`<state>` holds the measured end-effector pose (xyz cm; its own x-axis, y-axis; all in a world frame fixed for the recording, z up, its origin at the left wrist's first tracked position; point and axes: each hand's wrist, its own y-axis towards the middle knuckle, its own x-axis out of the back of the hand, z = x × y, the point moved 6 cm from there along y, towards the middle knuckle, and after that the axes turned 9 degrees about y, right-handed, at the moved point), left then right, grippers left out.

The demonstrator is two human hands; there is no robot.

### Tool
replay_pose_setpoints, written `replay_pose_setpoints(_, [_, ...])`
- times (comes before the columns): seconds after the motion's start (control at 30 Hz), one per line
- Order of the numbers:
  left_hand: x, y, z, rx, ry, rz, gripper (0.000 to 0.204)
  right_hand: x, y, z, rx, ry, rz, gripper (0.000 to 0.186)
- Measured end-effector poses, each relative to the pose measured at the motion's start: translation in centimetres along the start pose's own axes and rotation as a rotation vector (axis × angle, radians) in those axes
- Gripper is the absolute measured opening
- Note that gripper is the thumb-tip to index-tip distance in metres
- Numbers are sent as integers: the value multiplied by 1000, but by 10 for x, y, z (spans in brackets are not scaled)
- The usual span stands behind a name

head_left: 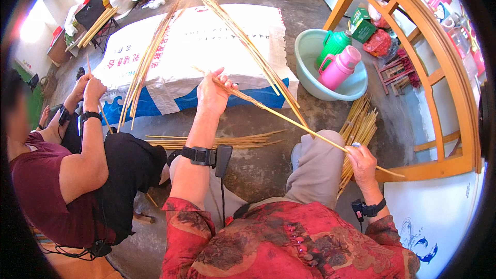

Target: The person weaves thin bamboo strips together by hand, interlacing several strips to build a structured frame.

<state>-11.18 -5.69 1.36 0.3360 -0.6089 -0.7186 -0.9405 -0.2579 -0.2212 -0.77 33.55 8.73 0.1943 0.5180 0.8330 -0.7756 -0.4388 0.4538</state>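
One long straw-coloured dry stalk (pixel 305 125) slants across in front of me, its thicker, husky upper end at the left. My left hand (pixel 213 93) is closed on that husky end, palm turned up and fingers curled. Lower down, my right hand (pixel 362 164) pinches the bare stem above my knee, and the tip pokes out beyond it. Two loose bunches of similar stalks, a left one (pixel 147 64) and a right one (pixel 250 49), lie on a white printed woven sheet (pixel 206 36). More stalks rest on the floor (pixel 222 142) and beside my right knee (pixel 358 129).
At my left a seated person (pixel 57 175) holds a thin stalk in both hands. A pale blue basin (pixel 305 57) with green and pink thermoses stands ahead right. A wooden frame (pixel 431 98) and a white panel (pixel 439 217) border my right side.
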Motion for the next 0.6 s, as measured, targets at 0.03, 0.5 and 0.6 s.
replay_pose_setpoints(0.03, [-1,-1,-1,7,29,-10,36,2,1,-2,-1,1,0,22])
replay_pose_setpoints(0.5, [3,-5,-44,-278,628,-7,24,13,-7,1,82,-102,137,26])
replay_pose_setpoints(0.6, [8,-4,-45,-191,717,-32,26,15,-4,1,49,-106,171,24])
